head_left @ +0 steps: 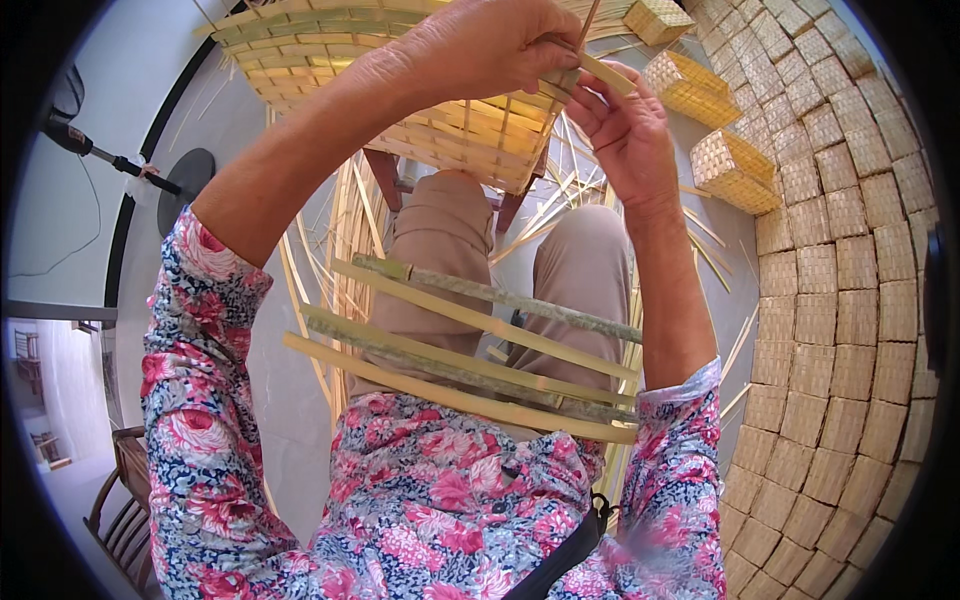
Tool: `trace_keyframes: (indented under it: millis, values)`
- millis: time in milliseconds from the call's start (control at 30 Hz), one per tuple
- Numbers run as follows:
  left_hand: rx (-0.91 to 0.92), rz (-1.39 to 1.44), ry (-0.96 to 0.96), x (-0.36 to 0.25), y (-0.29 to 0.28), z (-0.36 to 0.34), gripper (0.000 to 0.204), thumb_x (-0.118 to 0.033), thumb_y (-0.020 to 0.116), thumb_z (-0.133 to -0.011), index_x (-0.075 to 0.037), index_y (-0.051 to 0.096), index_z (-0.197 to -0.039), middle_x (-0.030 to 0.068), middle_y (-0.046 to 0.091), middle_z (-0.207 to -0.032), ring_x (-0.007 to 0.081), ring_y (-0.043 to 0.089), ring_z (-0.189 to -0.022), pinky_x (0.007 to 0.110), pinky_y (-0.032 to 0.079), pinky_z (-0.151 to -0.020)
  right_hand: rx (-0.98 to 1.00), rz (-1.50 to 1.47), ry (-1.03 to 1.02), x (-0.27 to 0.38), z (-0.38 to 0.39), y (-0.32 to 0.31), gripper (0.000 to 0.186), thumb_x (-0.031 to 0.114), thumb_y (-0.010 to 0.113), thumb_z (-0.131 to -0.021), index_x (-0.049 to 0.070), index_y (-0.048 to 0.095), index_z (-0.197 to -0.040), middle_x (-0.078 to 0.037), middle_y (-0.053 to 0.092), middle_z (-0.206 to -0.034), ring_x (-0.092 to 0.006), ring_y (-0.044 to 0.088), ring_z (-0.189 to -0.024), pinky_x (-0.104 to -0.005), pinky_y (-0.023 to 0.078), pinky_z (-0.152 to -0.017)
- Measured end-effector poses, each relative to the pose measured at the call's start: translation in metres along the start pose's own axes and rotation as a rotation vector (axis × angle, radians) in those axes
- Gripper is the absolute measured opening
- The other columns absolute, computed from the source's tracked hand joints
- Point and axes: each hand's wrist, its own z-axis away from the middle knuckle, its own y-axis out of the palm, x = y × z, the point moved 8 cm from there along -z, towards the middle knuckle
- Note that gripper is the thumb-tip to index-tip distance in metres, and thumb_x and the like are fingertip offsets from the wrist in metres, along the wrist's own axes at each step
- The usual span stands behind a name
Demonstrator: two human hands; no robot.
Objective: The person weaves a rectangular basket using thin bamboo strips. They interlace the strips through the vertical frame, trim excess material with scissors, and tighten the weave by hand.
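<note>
A half-woven bamboo basket (420, 135) stands in front of my knees on a dark wooden support (385, 180). At its upper right corner my left hand (520, 50) grips a thin upright strip (590, 20), its fingers bent around it. Just to the right my right hand (625, 140) pinches a short flat bamboo strip (605, 75), fingers curled, beside the basket's edge. Several split bamboo strips (470, 320), some green-skinned and some pale, lie crosswise over my thighs.
Loose strips (305, 280) litter the grey floor (270, 400). Small woven baskets (730, 170) sit at the upper right, beside many stacked woven pieces (835, 330) along the right. A pole on a round base (185, 175) stands at the left, a wooden chair (135, 480) at lower left.
</note>
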Motion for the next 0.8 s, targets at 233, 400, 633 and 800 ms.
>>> trace_keyframes:
  millis: [233,400,633,800]
  values:
    - [0.027,-0.021,-0.062,-0.004,-0.003,0.000,0.017,-0.014,0.061,-0.085,0.001,0.059,-0.077,0.0217,0.057,-0.065,0.0363,0.060,-0.059,0.042,0.046,-0.055,0.116,0.077,0.081,-0.006,-0.012,0.012,0.047,0.036,0.056,-0.100,-0.002,0.057,-0.126,-0.009,0.065,-0.118,-0.0171,0.063,-0.109,-0.0302,0.058,-0.073]
    - [-0.073,0.031,0.065,-0.014,-0.006,0.010,0.015,-0.013,0.064,-0.083,0.000,0.060,-0.077,0.0205,0.057,-0.063,0.0376,0.060,-0.059,0.042,0.045,-0.054,0.201,0.085,0.097,-0.021,0.003,0.021,0.055,0.047,0.052,-0.099,0.000,0.054,-0.127,-0.010,0.060,-0.126,-0.0190,0.058,-0.117,-0.0358,0.060,-0.077]
    - [-0.193,0.027,0.133,-0.020,-0.010,0.017,0.011,-0.009,0.067,-0.082,-0.001,0.060,-0.077,0.0183,0.058,-0.064,0.0354,0.060,-0.058,0.040,0.046,-0.053,0.182,0.263,0.066,-0.017,0.016,0.043,0.063,0.055,0.053,-0.095,0.004,0.055,-0.132,-0.010,0.060,-0.125,-0.0182,0.058,-0.115,-0.0360,0.061,-0.082]
    - [-0.181,-0.026,0.189,-0.023,-0.008,0.021,0.010,-0.008,0.067,-0.081,-0.002,0.060,-0.077,0.0163,0.058,-0.063,0.0334,0.060,-0.056,0.038,0.047,-0.052,0.074,0.339,0.078,-0.018,0.021,0.051,0.055,0.049,0.060,-0.094,0.004,0.063,-0.125,-0.006,0.066,-0.112,-0.0127,0.065,-0.096,-0.0279,0.062,-0.072]
